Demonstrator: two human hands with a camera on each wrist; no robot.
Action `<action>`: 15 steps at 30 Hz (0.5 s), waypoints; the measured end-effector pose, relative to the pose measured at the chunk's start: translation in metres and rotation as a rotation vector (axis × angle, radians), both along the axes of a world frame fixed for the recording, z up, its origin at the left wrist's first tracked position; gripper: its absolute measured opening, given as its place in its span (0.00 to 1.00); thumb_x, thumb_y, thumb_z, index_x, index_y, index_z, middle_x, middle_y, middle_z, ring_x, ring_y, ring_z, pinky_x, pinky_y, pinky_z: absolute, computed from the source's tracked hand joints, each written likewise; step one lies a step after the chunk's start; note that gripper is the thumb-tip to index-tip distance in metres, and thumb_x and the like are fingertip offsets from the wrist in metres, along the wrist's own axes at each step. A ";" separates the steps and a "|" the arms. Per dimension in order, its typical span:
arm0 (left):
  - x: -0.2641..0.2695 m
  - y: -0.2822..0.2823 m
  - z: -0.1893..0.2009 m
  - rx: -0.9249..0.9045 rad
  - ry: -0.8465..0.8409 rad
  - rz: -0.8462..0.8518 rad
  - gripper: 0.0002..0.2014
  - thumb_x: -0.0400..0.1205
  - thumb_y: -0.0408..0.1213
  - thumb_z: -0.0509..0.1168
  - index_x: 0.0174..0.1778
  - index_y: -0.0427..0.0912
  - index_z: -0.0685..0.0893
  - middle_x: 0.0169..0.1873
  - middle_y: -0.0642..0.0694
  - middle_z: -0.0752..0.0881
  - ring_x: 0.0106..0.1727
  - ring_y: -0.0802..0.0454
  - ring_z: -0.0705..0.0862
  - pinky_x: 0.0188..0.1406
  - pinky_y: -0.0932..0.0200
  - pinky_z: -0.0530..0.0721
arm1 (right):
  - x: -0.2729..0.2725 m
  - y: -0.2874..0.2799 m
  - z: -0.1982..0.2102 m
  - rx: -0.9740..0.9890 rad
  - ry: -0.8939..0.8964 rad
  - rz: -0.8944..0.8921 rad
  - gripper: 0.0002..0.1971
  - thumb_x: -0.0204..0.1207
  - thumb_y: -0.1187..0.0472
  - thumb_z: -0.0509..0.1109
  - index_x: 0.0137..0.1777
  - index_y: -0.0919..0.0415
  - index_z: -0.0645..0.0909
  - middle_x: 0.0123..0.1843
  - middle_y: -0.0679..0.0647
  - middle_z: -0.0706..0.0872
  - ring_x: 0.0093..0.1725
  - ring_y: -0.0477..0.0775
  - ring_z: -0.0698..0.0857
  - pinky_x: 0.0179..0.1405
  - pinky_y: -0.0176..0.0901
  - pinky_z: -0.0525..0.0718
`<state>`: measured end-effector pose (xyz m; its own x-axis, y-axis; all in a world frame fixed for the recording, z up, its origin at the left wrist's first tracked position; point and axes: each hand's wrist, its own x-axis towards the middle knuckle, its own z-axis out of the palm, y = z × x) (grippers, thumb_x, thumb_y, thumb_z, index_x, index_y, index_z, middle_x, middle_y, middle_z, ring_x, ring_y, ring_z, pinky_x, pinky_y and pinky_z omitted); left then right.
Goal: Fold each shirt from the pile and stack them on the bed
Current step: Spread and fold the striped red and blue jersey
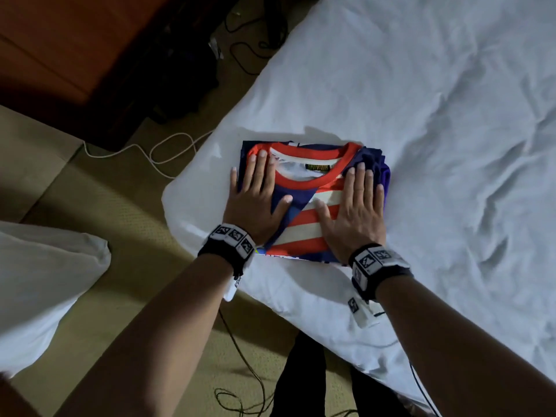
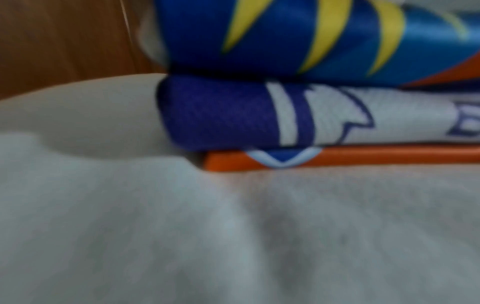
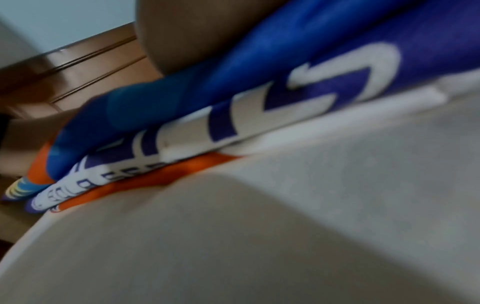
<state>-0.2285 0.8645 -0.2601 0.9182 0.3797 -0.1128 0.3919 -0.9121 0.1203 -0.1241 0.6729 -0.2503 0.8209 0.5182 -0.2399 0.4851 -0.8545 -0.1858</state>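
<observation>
As both palms bear down, item: left hand (image 1: pixel 255 194) and right hand (image 1: pixel 352 206), each grip flat, fingers straight, grasping nothing. Beneath them: folded red-collared, red-and-cream striped jersey shirt (image 1: pixel 310 188), topping a stack of at least 3 folded shirts (image 2: pixel 285 115) near the corner of the white-sheeted bed (image 1: pixel 451 145). Risk: uneven pressing may skew the soft stack toward the edge.

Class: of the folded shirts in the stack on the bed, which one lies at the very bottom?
The orange shirt: a thin orange layer flat against the white sheet, beneath the purple-and-white shirt and the blue shirt with yellow streaks.
</observation>
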 end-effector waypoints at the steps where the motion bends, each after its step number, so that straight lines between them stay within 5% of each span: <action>1: -0.001 0.003 -0.001 -0.010 0.010 0.028 0.40 0.88 0.63 0.42 0.91 0.38 0.52 0.90 0.38 0.51 0.91 0.40 0.50 0.86 0.30 0.52 | 0.002 -0.004 -0.001 0.006 0.007 -0.019 0.45 0.86 0.30 0.41 0.90 0.64 0.41 0.92 0.59 0.41 0.91 0.57 0.42 0.90 0.58 0.42; 7: -0.002 -0.007 0.022 0.056 -0.029 0.163 0.35 0.90 0.53 0.45 0.88 0.32 0.58 0.89 0.33 0.55 0.90 0.34 0.53 0.85 0.26 0.52 | -0.002 -0.015 0.020 0.032 0.060 -0.169 0.40 0.86 0.41 0.42 0.89 0.68 0.40 0.91 0.63 0.40 0.91 0.61 0.40 0.89 0.61 0.41; 11: -0.010 -0.053 0.015 0.029 -0.151 -0.034 0.34 0.89 0.50 0.52 0.88 0.35 0.62 0.88 0.33 0.58 0.90 0.35 0.55 0.85 0.28 0.54 | -0.041 -0.014 0.026 0.057 0.015 0.060 0.37 0.89 0.43 0.44 0.90 0.66 0.44 0.91 0.63 0.41 0.91 0.63 0.40 0.89 0.61 0.41; 15: -0.028 -0.053 0.005 0.033 -0.049 -0.014 0.34 0.92 0.53 0.45 0.88 0.32 0.61 0.87 0.33 0.60 0.89 0.37 0.57 0.86 0.30 0.56 | -0.054 -0.034 0.017 0.023 0.103 0.072 0.38 0.89 0.39 0.40 0.91 0.64 0.46 0.92 0.61 0.45 0.91 0.60 0.42 0.89 0.59 0.42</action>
<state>-0.2568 0.8113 -0.2546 0.9276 0.3695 -0.0554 0.3735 -0.9212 0.1092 -0.1780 0.6388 -0.2333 0.7528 0.5814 -0.3085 0.5224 -0.8129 -0.2574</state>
